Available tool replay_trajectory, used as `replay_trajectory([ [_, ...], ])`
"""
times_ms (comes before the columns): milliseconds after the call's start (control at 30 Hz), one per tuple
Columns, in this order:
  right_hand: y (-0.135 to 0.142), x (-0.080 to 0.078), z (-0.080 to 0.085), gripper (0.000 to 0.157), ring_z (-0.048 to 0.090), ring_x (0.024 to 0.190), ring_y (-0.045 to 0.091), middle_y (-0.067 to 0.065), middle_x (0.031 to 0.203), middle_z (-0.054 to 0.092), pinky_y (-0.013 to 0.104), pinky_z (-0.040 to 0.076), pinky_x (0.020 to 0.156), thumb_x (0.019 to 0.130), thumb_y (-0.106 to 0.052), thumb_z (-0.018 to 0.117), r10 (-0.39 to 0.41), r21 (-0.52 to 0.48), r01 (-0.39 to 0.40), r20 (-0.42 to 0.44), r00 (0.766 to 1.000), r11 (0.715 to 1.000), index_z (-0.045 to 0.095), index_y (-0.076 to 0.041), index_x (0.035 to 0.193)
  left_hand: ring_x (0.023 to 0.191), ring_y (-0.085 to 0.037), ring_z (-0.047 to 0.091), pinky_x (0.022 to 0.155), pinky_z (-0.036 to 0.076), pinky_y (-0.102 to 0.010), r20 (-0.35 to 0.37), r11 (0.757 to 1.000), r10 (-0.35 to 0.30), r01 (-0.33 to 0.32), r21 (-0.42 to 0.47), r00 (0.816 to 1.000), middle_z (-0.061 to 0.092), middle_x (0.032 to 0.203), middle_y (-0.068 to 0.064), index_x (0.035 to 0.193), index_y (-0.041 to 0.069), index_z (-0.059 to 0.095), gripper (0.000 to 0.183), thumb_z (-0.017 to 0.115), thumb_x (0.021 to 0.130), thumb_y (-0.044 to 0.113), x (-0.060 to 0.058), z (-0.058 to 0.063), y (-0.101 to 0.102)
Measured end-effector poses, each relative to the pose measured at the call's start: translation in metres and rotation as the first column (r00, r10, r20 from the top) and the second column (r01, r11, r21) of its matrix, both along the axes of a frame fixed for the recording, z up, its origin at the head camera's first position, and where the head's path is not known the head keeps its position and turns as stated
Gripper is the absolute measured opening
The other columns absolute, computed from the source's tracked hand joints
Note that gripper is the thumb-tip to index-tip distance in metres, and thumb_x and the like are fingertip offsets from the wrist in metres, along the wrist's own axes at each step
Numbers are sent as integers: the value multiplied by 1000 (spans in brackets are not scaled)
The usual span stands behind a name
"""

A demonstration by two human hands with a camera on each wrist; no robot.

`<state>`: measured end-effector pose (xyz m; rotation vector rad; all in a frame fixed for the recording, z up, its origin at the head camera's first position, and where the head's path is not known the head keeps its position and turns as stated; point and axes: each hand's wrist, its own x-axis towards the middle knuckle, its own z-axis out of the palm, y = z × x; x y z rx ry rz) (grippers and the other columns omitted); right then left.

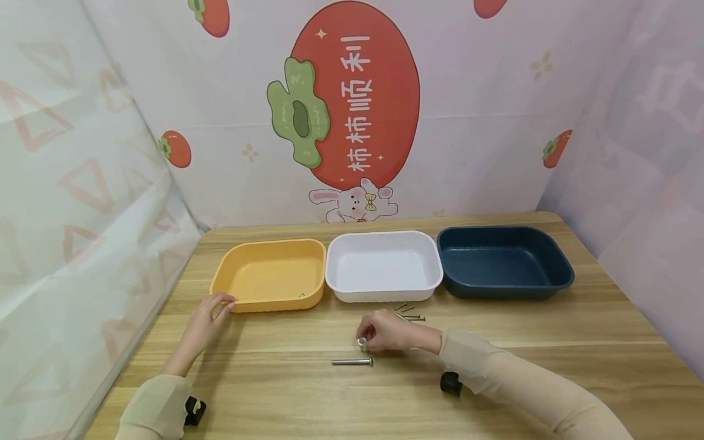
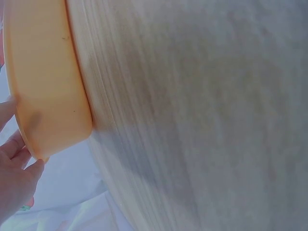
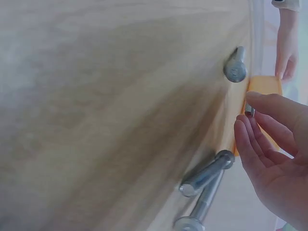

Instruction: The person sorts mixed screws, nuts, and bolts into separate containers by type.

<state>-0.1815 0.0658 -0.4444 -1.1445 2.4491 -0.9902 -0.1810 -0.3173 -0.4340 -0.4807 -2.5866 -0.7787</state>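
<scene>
My left hand (image 1: 208,321) is at the front left corner of the yellow tray (image 1: 286,304), its thumb and fingers holding the rim; the left wrist view shows fingertips (image 2: 36,167) against the tray's edge. In front of the white tray, my right hand (image 1: 382,330) pinches a small silver nut (image 1: 362,341) between thumb and fingers. The nut (image 3: 249,109) is mostly covered in the right wrist view. Just below that hand lies a long silver bolt (image 1: 351,362). More bolts (image 3: 207,175) lie beside the hand, partly hidden by it in the head view.
A white tray (image 1: 384,296) and a dark blue tray (image 1: 506,291) stand in a row right of the yellow one. Several thin screws (image 1: 412,317) lie before the white tray. Tiny pieces (image 1: 302,295) sit inside the yellow tray. A printed cloth (image 1: 473,165) hangs behind the table.
</scene>
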Motion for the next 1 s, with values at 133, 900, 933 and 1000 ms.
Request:
replay_trajectory([
  [133, -1, -2, 4, 14, 52, 66, -1, -2, 76, 59, 13, 44, 59, 71, 1, 67, 12, -26, -13, -29, 999, 1000, 67, -3, 85, 94, -40, 49, 78, 36, -55, 0, 1000, 1, -1, 1, 1000, 59, 91, -20, 89, -4, 59, 9, 58, 80, -6, 0, -1, 0],
  [900, -18, -16, 25, 14, 55, 71, 6, 3, 81, 59, 16, 46, 62, 76, -1, 66, -17, -124, 13, -29, 999, 992, 66, 1, 89, 93, -38, 49, 77, 37, -53, 13, 1000, 11, -11, 3, 1000, 60, 90, -17, 89, -3, 59, 9, 58, 80, -5, 1, -2, -1],
  [933, -19, -17, 26, 13, 55, 71, 6, 3, 81, 59, 16, 46, 63, 76, -1, 65, -20, -136, 17, -26, 999, 991, 66, 2, 89, 93, -38, 49, 77, 37, -53, 11, 1000, 10, -10, 3, 1000, 60, 90, -17, 89, -3, 59, 9, 58, 80, -5, 0, -2, 0],
  [1000, -21, -18, 28, 13, 55, 71, 7, 3, 80, 59, 16, 46, 63, 76, -1, 65, -27, -157, 23, -25, 999, 987, 66, 2, 89, 93, -38, 49, 77, 37, -53, 7, 1000, 10, -10, 1, 1000, 60, 90, -17, 89, -3, 59, 9, 58, 80, -5, 0, -2, 0],
])
